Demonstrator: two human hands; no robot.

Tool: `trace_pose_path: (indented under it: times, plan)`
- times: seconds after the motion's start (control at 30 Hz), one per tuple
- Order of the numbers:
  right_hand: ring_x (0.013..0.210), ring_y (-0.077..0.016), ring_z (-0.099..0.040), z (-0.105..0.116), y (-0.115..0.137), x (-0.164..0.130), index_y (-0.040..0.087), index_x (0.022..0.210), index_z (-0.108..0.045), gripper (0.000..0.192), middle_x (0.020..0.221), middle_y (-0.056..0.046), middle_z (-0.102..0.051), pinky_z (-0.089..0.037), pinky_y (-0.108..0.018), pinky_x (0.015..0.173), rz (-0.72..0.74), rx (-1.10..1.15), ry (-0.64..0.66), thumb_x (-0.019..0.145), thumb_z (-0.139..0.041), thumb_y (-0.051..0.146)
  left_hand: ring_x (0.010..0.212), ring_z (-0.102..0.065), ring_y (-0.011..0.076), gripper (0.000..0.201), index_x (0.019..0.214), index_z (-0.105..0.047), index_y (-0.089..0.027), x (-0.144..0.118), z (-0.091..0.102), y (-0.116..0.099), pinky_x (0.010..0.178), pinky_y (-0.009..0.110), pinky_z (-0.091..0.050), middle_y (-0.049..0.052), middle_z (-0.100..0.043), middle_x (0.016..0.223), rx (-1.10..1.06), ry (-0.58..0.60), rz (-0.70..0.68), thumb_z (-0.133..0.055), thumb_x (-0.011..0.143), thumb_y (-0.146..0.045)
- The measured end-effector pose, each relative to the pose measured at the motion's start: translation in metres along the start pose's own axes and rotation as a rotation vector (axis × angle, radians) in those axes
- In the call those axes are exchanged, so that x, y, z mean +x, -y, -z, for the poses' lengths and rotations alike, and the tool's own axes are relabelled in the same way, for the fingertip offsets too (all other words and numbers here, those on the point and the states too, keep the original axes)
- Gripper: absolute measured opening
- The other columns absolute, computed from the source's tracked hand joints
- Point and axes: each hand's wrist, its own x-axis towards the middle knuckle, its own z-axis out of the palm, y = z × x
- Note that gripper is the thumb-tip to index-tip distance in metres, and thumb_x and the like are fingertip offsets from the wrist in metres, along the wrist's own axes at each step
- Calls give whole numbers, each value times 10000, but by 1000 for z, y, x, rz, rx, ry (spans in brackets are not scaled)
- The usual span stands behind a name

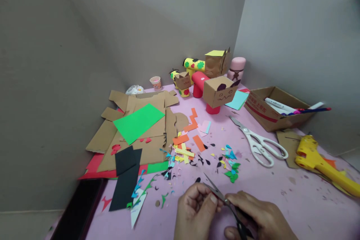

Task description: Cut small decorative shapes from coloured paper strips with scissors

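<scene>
- The right hand is closed around the handles of a small pair of dark scissors, whose blades point up and away over the pink table.
- The left hand sits just beside it, fingers curled and pinched together at the blades; whatever scrap it may grip is too small to make out.
- Both hands are low at the near edge of the table, touching at the scissors.
- Just beyond them lies a scatter of paper scraps in green, blue, black and yellow, with orange strips further on.
- To the left, flat cardboard pieces lie under a green sheet and a black sheet.
- Large white-handled scissors lie well apart to the right, near a yellow glue gun and an open cardboard box holding markers.
- At the back, against the wall, stand cardboard animal figures on coloured tubes.
</scene>
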Motion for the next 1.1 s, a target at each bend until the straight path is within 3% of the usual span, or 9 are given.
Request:
trace_pose_path:
  times: [0.27,1.1]
  plan:
    - [488,-166,-642,2,-1,1,183,984,-668,261,648,-25,-679,-486,-207,464,30,-57,-23,775,-637,337,515,-478,107,240,573,-592,-171,1,-1,-1,569,208,-398,-24,-570,520,9,-44,7,-717,671,-350]
    - [506,-176,-656,3,-5,0,197,905,-662,196,625,-7,-681,-488,-218,469,28,-103,15,780,-648,347,561,-473,111,184,612,-598,-158,2,5,-2,543,191,-348,-15,-575,563,109,-97,-23,-677,696,-300]
